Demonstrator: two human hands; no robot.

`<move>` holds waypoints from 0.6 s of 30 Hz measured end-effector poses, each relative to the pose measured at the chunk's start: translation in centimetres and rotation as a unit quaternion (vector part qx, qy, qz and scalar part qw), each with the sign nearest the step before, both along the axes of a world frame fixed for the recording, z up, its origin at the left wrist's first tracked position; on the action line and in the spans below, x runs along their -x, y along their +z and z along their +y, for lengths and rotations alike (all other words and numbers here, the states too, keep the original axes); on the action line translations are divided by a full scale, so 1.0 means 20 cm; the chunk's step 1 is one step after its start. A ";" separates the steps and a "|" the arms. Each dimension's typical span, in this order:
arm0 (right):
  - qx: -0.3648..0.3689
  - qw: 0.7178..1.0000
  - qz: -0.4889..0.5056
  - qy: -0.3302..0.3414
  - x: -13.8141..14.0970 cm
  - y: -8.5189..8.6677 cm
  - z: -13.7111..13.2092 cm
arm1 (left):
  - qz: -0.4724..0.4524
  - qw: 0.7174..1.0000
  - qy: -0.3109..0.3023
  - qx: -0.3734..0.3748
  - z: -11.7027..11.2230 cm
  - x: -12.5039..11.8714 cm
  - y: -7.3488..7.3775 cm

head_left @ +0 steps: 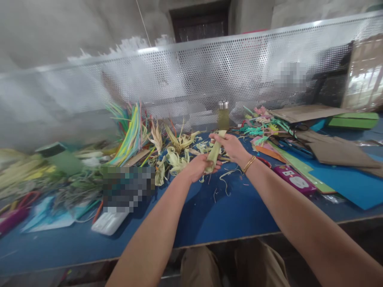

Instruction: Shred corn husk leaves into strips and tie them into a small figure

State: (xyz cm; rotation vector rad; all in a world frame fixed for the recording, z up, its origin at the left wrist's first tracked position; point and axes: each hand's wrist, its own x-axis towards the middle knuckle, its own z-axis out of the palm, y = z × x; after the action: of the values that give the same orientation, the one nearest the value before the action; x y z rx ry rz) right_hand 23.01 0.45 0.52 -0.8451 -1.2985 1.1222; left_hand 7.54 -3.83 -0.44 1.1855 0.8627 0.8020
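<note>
One broad blue tabletop, flat and smooth, spreads across the view; directions are given with the two hands at the centre of the clock. Behind it, from ten to two o'clock, runs a long screen of shiny metal, punched all over with small round holes. At three o'clock lie stiff brown cardboard pieces, overlapping a flat blue sheet. Between nine and ten, a bundle of thin strips in yellow, green and pink fans upward. Nearer, at nine, are curly, papery husks, pale green and crinkled.

At the centre, the right hand, higher, has its thumb and fingers nearly closed on the upper end of a husk strip. The left hand, lower, curls its fingers loosely around the bottom end. The strip is pale yellow-green, long and narrow, stretched at a slant between them above the tabletop.

Past three o'clock sits a glossy magenta box with rounded white markings. At twelve stands a see-through bottle, yellowish, with a silvery cap. On the right wrist is a gold-coloured linked bracelet. Thin, stringy scraps curl at five o'clock.
</note>
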 end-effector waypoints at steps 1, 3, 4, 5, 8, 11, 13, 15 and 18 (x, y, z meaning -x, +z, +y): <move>-0.008 1.000 0.013 -0.003 -0.02 0.01 0.01 | 0.000 1.000 -0.011 0.006 0.00 0.01 0.01; -0.008 0.999 0.039 0.006 -0.07 0.02 0.03 | 0.001 0.999 -0.029 0.017 0.00 0.02 0.02; -0.002 0.999 0.051 0.010 -0.09 0.03 0.04 | 0.004 0.999 -0.036 0.023 0.00 0.03 0.02; 0.002 0.998 0.065 0.009 -0.11 0.03 0.05 | 0.010 0.999 -0.043 0.028 0.01 0.04 0.02; 0.008 0.995 0.096 -0.018 -0.15 0.04 0.06 | 0.028 0.997 -0.060 0.044 0.02 0.06 0.02; 0.017 0.994 0.103 -0.039 -0.18 0.05 0.06 | 0.034 0.995 -0.077 0.059 0.02 0.07 0.02; 0.027 0.993 0.101 -0.050 -0.18 0.05 0.06 | 0.039 0.994 -0.079 0.065 0.02 0.07 0.02; 0.028 0.993 0.100 -0.060 -0.18 0.05 0.05 | 0.046 0.994 -0.080 0.064 0.02 0.08 0.04; 0.013 0.992 0.096 -0.079 -0.18 0.05 0.05 | 0.057 0.993 -0.090 0.059 0.01 0.09 0.06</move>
State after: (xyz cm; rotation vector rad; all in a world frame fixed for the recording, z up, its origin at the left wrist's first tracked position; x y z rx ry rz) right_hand 26.59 1.55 1.54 -0.8232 -1.0426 1.0679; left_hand 5.73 -3.62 0.73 1.1944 0.8710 0.5335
